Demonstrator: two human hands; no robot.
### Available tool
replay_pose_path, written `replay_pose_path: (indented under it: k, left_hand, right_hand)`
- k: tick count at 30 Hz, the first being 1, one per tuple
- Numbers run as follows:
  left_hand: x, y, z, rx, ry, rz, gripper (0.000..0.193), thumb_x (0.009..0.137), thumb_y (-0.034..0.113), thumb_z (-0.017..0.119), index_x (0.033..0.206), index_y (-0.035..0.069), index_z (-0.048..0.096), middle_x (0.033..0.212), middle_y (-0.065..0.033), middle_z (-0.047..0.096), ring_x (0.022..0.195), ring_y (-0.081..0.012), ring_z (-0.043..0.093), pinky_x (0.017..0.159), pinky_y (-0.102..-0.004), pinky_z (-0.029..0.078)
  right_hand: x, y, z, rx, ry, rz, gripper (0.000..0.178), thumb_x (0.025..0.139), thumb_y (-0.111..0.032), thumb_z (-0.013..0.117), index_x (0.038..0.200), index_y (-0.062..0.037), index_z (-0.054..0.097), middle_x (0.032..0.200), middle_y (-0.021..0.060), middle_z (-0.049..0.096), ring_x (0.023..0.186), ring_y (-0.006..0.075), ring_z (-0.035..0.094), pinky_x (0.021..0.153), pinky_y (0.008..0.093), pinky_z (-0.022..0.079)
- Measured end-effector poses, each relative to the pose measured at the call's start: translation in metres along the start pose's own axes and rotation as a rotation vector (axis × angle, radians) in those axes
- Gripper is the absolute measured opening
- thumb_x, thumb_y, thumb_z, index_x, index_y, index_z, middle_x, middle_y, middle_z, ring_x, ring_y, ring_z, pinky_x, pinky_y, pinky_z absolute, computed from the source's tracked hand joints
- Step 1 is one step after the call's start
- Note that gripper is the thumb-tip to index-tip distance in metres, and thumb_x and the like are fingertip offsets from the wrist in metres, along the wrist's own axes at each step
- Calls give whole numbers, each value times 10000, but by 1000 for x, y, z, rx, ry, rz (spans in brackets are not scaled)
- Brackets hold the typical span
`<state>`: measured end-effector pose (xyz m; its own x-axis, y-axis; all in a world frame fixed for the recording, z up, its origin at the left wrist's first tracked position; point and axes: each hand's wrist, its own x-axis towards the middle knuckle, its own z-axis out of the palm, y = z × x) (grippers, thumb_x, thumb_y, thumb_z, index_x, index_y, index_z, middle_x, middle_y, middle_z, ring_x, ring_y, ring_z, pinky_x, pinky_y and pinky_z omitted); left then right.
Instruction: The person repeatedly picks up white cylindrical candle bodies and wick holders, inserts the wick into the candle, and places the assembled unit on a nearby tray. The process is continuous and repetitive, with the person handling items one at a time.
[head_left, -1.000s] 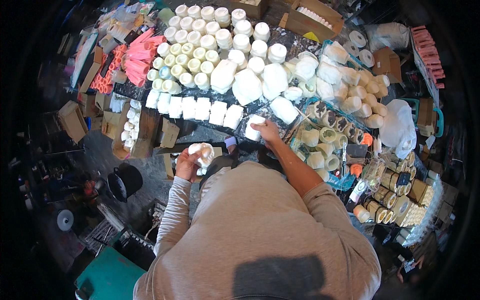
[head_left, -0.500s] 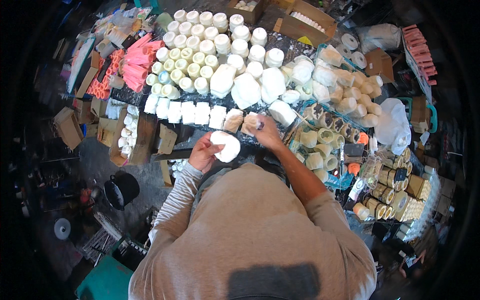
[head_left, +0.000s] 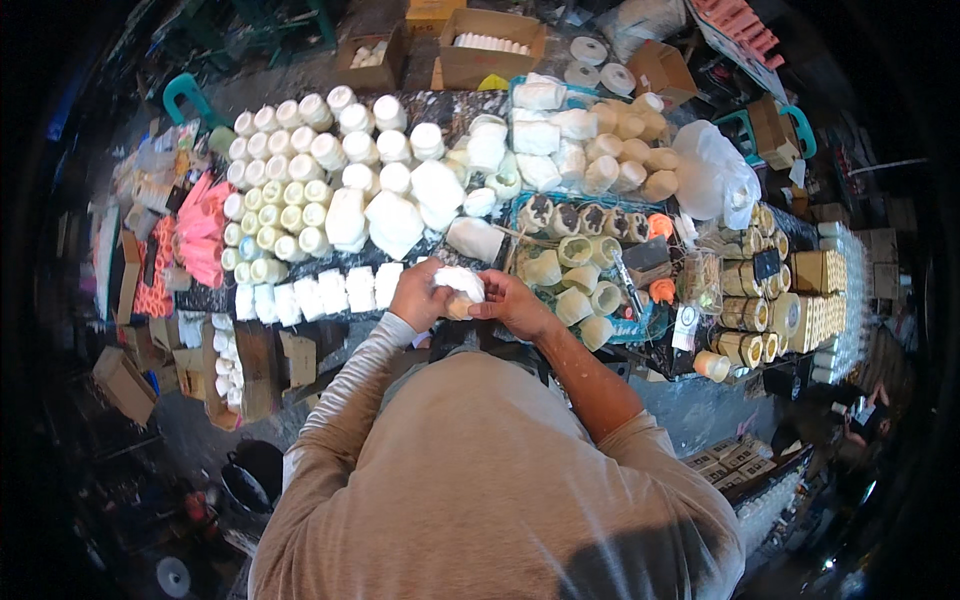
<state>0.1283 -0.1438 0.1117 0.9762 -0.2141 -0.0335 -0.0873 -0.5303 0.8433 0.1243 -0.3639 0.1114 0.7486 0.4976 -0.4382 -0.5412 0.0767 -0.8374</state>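
In front of my body, at the table's near edge, my left hand (head_left: 418,298) and my right hand (head_left: 514,306) meet around one small bundle. Its upper part is a soft-looking white piece (head_left: 459,281); below that shows a small tan piece (head_left: 459,308). Fingers of both hands are closed on the bundle from either side, hiding part of it. Whether the tan piece is wrapped in the white one or only pressed against it, I cannot tell. Just left of my left hand runs a row of white blocky pieces (head_left: 332,290) along the table edge.
Behind the row stand many white cylinders (head_left: 326,152), greenish-white cups (head_left: 291,217) and larger faceted white forms (head_left: 394,224). Right are a teal tray (head_left: 627,327) of translucent cups and a white plastic bag (head_left: 716,170). Pink tapered pieces (head_left: 202,230) lie left, above cardboard boxes (head_left: 243,375).
My right hand has come back from the tan pieces in the row to meet my left hand. A tan piece now shows with the white one. The whole view has turned rightward.
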Motion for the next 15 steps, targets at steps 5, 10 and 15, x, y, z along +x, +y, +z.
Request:
replay_pose_path:
  k: [5,10,15]
  left_hand:
    - [24,43,34,181,23,234,268,777,10,661,1004,-9,521,897,-219,611,786,-461,614,709,-470,526]
    - [44,56,58,-108,-159,75,334,797,55,745,1030,4,512,1101,-167,619,907,-322,674,806,-407,550]
    - [64,46,83,-291,-134,-1,427,828,103,815,1154,9,555,1058,-130,654,950,-209,675,837,-355,569]
  right_hand:
    - [-3,-9,-30,-790,575,-70,348,779,-132,784,1056,-50,590,921,152,664,778,317,647,737,399,516]
    - [5,-10,-54,-786,860,-470,379,729,-146,782,1057,-35,628,967,191,643,975,394,644,814,490,506]
    - [-7,-14,-87,-706,544,-484,581,731,-142,815,1267,-30,624,1212,189,654,1114,326,634,958,420,503]
